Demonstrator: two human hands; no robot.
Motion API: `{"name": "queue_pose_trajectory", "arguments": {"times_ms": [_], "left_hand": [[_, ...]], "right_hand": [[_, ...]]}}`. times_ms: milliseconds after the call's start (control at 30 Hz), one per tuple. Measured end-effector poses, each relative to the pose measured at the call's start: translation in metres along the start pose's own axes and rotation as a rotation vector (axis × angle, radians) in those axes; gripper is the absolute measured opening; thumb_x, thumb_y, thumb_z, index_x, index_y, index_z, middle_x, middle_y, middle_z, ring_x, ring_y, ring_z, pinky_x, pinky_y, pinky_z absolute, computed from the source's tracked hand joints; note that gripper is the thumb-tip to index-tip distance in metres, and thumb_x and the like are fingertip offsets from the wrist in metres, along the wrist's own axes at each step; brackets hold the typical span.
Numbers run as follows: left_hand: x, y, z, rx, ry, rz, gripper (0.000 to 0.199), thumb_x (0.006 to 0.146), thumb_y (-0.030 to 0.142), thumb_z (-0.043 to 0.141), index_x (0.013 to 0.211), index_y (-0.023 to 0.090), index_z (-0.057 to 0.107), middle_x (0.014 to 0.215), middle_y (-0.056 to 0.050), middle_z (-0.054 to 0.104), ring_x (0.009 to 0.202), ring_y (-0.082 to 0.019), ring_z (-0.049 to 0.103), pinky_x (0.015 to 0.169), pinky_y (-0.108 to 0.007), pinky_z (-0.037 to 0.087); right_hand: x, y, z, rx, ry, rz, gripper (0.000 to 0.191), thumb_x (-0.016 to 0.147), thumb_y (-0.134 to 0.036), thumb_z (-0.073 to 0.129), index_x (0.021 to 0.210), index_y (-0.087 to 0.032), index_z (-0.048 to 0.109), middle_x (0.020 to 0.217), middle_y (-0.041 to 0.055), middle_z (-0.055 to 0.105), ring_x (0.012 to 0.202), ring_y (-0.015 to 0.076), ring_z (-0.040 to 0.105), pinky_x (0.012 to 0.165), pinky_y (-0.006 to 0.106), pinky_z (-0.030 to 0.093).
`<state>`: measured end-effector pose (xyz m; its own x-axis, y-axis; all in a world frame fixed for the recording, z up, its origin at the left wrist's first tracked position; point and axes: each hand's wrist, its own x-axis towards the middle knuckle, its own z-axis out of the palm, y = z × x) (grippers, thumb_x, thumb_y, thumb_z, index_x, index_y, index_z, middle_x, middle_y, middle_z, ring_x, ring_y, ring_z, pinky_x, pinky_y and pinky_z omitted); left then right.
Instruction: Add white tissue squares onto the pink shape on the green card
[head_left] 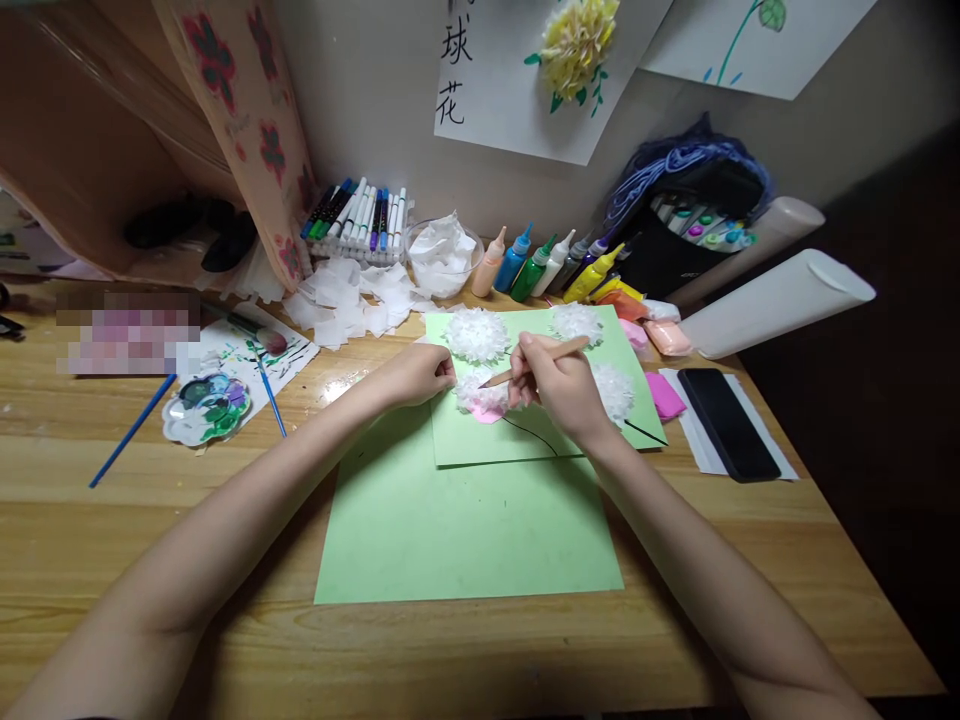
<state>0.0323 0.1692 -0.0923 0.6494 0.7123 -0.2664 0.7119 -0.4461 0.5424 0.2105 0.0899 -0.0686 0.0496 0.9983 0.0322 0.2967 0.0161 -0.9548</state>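
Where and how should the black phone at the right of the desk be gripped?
Best taken across its two long edges, around the middle, coming from above and the near side. The phone looks slim and lies flat on white paper, so sliding fingers beneath could drag the sheets. The pink packet sits close by its left edge, while the near side looks unobstructed.

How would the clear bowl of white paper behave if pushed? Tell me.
The clear bowl probably slides rather than tips, being wide-mouthed and low. It should feel light, holding mostly thin paper. Pieces may spill, as they poke above the rim.
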Motion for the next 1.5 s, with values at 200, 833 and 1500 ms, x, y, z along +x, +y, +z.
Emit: {"name": "queue_pose_trajectory", "arguments": {"times_ms": [200,833,1500], "left_hand": [[0.000,0.000,-0.001,-0.018,0.001,0.002,0.015,0.077,0.025,0.051,0.080,0.016,0.062,0.080,-0.004,0.067,0.069,-0.015,0.056,0.060,-0.024,0.038],[0.000,-0.001,0.000,-0.031,-0.008,0.009,0.015,0.077,0.022,0.052,0.081,0.015,0.064,0.083,-0.004,0.068,0.072,-0.015,0.057,0.061,-0.023,0.037],[-0.001,0.002,0.004,-0.016,0.041,-0.003,0.011,0.078,0.018,0.054,0.079,0.015,0.064,0.080,-0.004,0.068,0.069,-0.014,0.057,0.059,-0.022,0.037]], "right_hand": [[-0.029,0.013,0.005,-0.393,-0.126,-0.405,0.042,0.097,-0.033,0.032,0.060,-0.021,0.048,0.055,0.0009,0.055,0.051,0.0126,0.051,0.053,0.028,0.040],[-0.021,0.032,0.015,-0.554,-0.080,-0.464,0.037,0.098,-0.029,0.030,0.063,-0.023,0.043,0.053,0.0013,0.055,0.049,0.0141,0.051,0.054,0.029,0.037],[-0.009,0.005,0.013,-0.024,0.077,-0.051,0.045,0.094,-0.045,0.043,0.059,-0.019,0.053,0.041,-0.0024,0.052,0.039,0.0115,0.052,0.043,0.023,0.038]]}}
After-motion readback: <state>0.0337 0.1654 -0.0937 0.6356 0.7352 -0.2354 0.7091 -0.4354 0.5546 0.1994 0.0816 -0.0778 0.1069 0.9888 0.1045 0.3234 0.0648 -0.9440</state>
